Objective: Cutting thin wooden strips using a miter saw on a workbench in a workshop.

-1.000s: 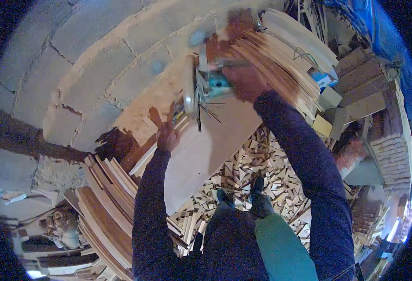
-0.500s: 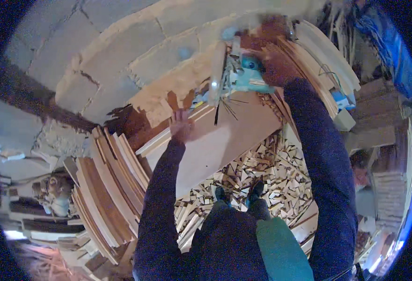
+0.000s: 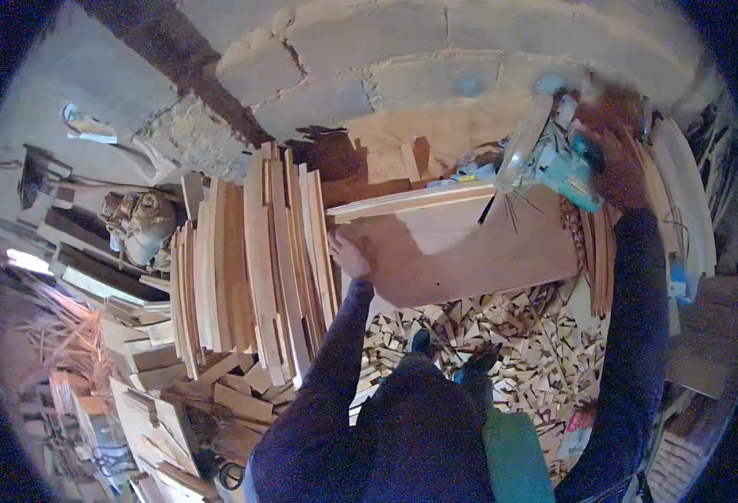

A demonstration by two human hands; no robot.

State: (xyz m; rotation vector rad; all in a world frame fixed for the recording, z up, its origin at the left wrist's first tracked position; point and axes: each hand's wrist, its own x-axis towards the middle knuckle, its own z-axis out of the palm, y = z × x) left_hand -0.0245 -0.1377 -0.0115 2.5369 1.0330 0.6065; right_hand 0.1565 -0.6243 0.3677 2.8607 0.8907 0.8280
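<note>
My left hand (image 3: 350, 255) is at the left end of a flat wooden work board (image 3: 470, 251), beside the upright wooden strips. Its fingers are stretched out, with nothing visible in them. A teal power saw (image 3: 570, 174) stands at the board's far right end. My right arm reaches up along the right side toward the saw. The right hand (image 3: 625, 168) is in brown shadow beside it, and its fingers cannot be made out. Long pale strips (image 3: 419, 201) lie along the board's back edge.
Many long wooden strips (image 3: 256, 260) lean in a stack at the left. Small wood offcuts (image 3: 545, 352) cover the floor around my feet. A block wall (image 3: 419, 84) rises behind the board. An old motor-like machine (image 3: 141, 220) sits at the far left. More planks (image 3: 683, 184) stand at the right.
The view has swung to the left, so the saw and board appear farther right. My left hand has moved from the strips at the back edge to the board's left end.
</note>
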